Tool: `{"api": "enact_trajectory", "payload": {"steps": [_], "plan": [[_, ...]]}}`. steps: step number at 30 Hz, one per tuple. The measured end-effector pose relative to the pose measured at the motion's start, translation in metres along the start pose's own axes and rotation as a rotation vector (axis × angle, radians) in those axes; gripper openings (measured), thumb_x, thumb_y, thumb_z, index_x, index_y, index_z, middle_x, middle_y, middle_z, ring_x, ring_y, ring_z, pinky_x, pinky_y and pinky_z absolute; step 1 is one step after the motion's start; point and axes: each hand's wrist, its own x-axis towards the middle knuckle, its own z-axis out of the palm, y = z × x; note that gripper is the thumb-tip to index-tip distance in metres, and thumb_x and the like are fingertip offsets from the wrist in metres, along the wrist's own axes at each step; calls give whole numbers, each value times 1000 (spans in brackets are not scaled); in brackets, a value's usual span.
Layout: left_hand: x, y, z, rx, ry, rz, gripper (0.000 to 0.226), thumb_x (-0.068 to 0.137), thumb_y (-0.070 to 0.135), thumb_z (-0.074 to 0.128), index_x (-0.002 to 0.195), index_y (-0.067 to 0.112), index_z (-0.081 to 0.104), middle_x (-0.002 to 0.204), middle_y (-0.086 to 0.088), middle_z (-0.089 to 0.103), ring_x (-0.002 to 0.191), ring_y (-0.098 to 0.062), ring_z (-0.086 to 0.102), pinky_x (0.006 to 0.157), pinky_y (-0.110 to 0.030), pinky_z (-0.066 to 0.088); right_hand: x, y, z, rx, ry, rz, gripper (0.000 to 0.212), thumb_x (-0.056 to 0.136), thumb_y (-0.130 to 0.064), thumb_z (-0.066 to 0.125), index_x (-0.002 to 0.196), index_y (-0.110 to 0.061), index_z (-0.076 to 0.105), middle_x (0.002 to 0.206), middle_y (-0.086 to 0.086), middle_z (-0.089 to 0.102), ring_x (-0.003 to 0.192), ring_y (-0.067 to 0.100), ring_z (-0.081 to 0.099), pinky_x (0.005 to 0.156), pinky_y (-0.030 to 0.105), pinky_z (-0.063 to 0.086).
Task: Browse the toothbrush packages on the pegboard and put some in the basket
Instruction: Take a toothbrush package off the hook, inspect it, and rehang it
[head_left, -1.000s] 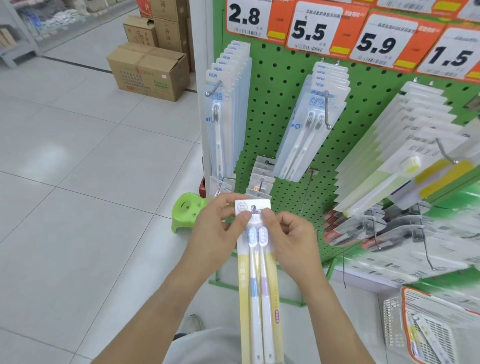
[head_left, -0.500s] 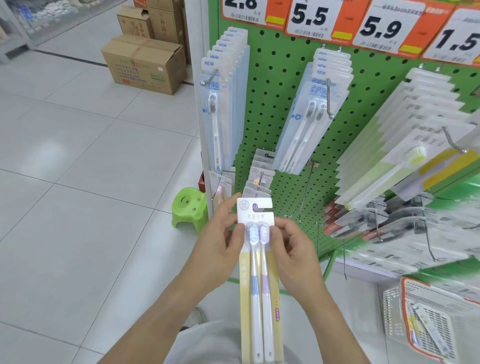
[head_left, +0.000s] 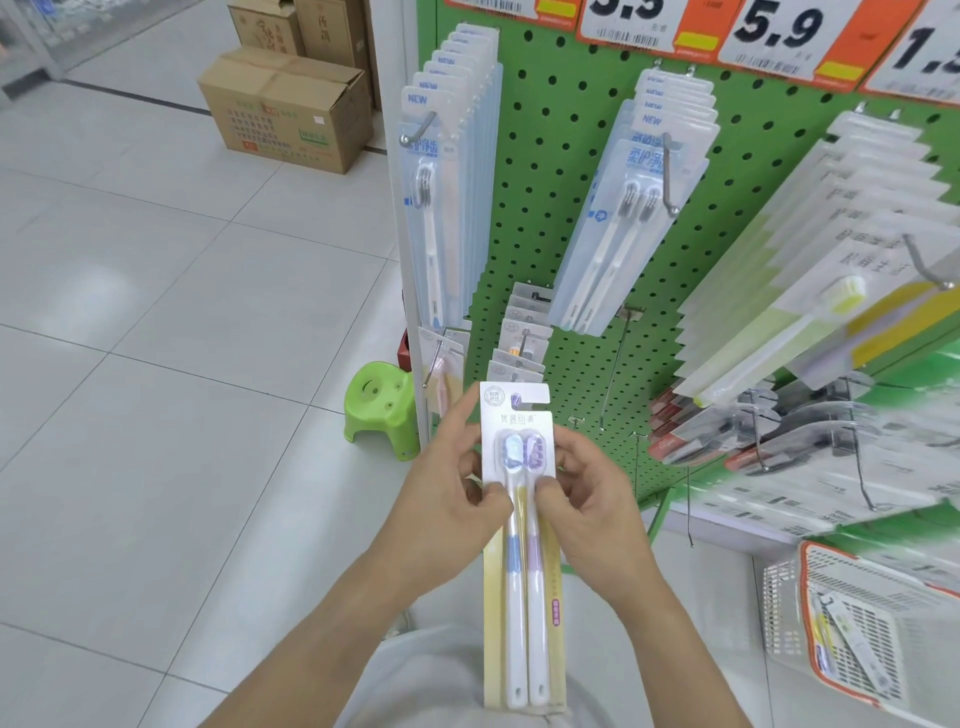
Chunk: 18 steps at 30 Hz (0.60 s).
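Toothbrush package (head_left: 522, 545), a two-brush card with a blue-handled and a purple-handled brush side by side on a yellow backing, hangs upright in front of the person, held in a two-handed grip near its upper third; the left hand (head_left: 447, 499) pinches its left edge with the thumb on the front and the fingers curled behind, and the right hand (head_left: 589, 499) pinches the right edge the same way, thumb tip on the plastic just beside the purple brush's neck. Above the grip the white header with its hang slot stands free; below the grip the long handles run down toward the person's body. Just beyond the grip, the green pegboard (head_left: 561, 218) carries more hanging packs: a row of blue single-brush packs (head_left: 441, 197) up and to the left of the grip, a row of twin-brush packs (head_left: 628, 208) up and slightly right, and small white cards (head_left: 522, 332) directly above the held header. Far right of the grip hang pale green packs (head_left: 810, 249). Down and to the right of the grip sits the basket (head_left: 784, 608), white mesh with an orange rim, with packages lying in it, well apart from both hands. Left of the grip, a green stool (head_left: 382, 410) stands on the tiled floor (head_left: 156, 415), and cardboard boxes (head_left: 285, 104) sit far up and left
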Motion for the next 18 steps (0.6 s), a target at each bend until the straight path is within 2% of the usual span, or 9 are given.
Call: {"api": "enact_trajectory", "payload": {"steps": [3,6,8,10,13,18], "plan": [[-4,0,3,-2,11,0,66,84,-7,57,134,36,51,114,8,74,102,-24,70,86,-56,54,0,1,-4,24,4,3,45,93,10,53,124,-21,64,105,3,77,89,21,72,79,33,57],[-6,-1,5,-10,32,-19,59,89,-11,59,122,38,56,108,11,75,95,-34,69,82,-55,54,-3,1,-7,31,23,-2,42,90,5,56,121,-22,66,101,1,77,84,18,72,76,33,57],[-7,0,6,-10,42,-29,57,90,-9,59,119,40,57,106,11,76,91,-43,65,80,-55,54,-5,1,-7,49,81,-1,42,91,11,57,115,-22,69,94,1,78,81,17,71,74,32,56],[-8,3,8,2,50,-26,54,91,-7,59,119,40,57,104,12,76,85,-47,62,79,-55,55,-7,-1,-4,84,121,-12,33,91,5,62,111,-20,70,92,0,77,83,15,72,75,29,55],[-10,6,9,44,58,-8,54,91,-5,58,116,43,57,102,14,76,78,-46,61,74,-50,55,-9,-1,1,19,120,-53,31,88,-13,67,117,-25,67,101,-6,77,90,16,72,79,30,58],[-13,5,10,53,30,-1,54,92,-6,58,125,37,55,105,16,75,79,-37,64,72,-44,55,-10,0,2,-79,79,-29,44,91,-1,66,118,-36,62,98,-13,77,83,16,72,79,30,58]]}}
